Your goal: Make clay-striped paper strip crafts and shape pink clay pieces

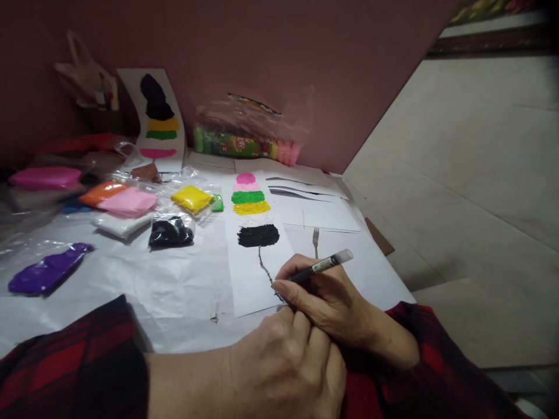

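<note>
A pen (321,266) with a clear end is gripped in my right hand (336,299), its tip hidden by the fingers over the lower part of a white paper strip (248,279). On that strip sit stacked bands of clay in pink, green, yellow, white and black. From the black clay band (258,235) a dark, bumpy line (264,266) runs down to my fingers. My left hand (283,355) is closed at the strip's bottom edge, against my right hand; what its fingers hold, if anything, is hidden.
Bags of coloured clay, among them yellow (191,199), black (171,231) and purple (49,270), lie on the left. A fork (315,241) and a toothpick (304,219) rest right of the strip. Behind stand a painted-looking card (162,137) and a pack of clay tubes (244,144).
</note>
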`<action>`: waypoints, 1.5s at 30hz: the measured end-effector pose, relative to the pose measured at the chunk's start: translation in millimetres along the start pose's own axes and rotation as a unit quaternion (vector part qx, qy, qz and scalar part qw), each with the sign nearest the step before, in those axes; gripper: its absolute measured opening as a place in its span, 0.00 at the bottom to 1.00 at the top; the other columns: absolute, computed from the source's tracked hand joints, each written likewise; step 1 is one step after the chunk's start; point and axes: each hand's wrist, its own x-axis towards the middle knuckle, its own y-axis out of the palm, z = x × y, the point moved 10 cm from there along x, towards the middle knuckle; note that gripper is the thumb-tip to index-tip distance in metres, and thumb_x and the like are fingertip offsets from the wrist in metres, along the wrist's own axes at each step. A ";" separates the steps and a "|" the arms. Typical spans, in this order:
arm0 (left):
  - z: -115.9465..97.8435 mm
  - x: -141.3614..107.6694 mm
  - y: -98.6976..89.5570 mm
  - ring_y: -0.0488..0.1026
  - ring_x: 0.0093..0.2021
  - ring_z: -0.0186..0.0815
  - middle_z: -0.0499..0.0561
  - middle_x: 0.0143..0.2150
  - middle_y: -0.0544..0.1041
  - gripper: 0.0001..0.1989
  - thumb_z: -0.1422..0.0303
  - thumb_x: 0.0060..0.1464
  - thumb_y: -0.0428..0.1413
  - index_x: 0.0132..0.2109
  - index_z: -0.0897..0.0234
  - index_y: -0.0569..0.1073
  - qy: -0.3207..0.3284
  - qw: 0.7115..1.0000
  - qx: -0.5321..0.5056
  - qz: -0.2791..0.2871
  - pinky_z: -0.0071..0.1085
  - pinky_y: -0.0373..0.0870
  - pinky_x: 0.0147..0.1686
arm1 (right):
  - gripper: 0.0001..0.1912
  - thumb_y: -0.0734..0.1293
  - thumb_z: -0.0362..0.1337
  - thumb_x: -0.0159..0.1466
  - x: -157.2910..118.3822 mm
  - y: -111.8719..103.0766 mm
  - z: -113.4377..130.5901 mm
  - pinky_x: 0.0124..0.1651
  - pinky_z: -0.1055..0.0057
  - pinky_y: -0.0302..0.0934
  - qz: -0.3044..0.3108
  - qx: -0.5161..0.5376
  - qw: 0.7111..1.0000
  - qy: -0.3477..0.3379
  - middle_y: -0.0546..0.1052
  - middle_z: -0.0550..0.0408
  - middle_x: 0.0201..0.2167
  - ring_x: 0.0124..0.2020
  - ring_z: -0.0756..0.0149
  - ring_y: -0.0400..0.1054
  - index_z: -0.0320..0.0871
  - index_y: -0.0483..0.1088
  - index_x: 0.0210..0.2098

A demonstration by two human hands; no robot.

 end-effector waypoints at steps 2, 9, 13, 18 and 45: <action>-0.3 0.1 1.0 0.70 0.23 0.39 0.53 0.23 0.72 0.10 0.79 0.54 0.45 0.30 0.68 0.70 0.002 1.000 -0.004 0.006 0.35 0.70 0.23 | 0.08 0.64 0.35 0.65 0.1 -0.1 0.5 0.30 0.72 0.59 0.001 -0.004 1.000 0.000 0.72 0.57 0.24 0.25 0.71 0.63 0.38 0.72 0.32; -0.6 0.4 -0.3 0.70 0.22 0.39 0.53 0.23 0.72 0.10 0.79 0.54 0.45 0.30 0.67 0.70 0.000 1.000 0.008 0.001 0.35 0.70 0.23 | 0.07 0.64 0.35 0.65 -0.6 -0.1 -0.3 0.30 0.72 0.60 -0.002 -0.005 1.000 -0.001 0.72 0.57 0.25 0.25 0.71 0.63 0.39 0.72 0.32; 0.6 1.3 -0.6 0.69 0.21 0.39 0.52 0.22 0.72 0.10 0.79 0.53 0.46 0.29 0.67 0.69 -0.007 1.000 0.009 -0.002 0.36 0.70 0.22 | 0.07 0.64 0.35 0.65 0.1 0.3 -0.3 0.30 0.72 0.60 0.000 -0.001 1.000 0.001 0.72 0.57 0.25 0.25 0.71 0.63 0.39 0.72 0.32; 0.3 1.8 -0.3 0.70 0.22 0.39 0.52 0.23 0.72 0.10 0.79 0.54 0.46 0.30 0.68 0.70 -0.005 1.000 0.007 -0.002 0.36 0.70 0.22 | 0.07 0.65 0.35 0.64 0.7 -1.0 0.8 0.30 0.72 0.61 -0.001 -0.001 1.000 0.005 0.72 0.57 0.25 0.25 0.71 0.63 0.39 0.72 0.31; -1.3 -0.1 -0.1 0.68 0.22 0.37 0.52 0.23 0.71 0.10 0.79 0.54 0.45 0.30 0.67 0.68 -0.002 1.000 0.012 0.014 0.35 0.69 0.22 | 0.07 0.65 0.35 0.65 -0.4 -0.5 2.1 0.29 0.72 0.61 0.000 -0.012 1.000 -0.004 0.73 0.57 0.25 0.25 0.70 0.64 0.40 0.72 0.32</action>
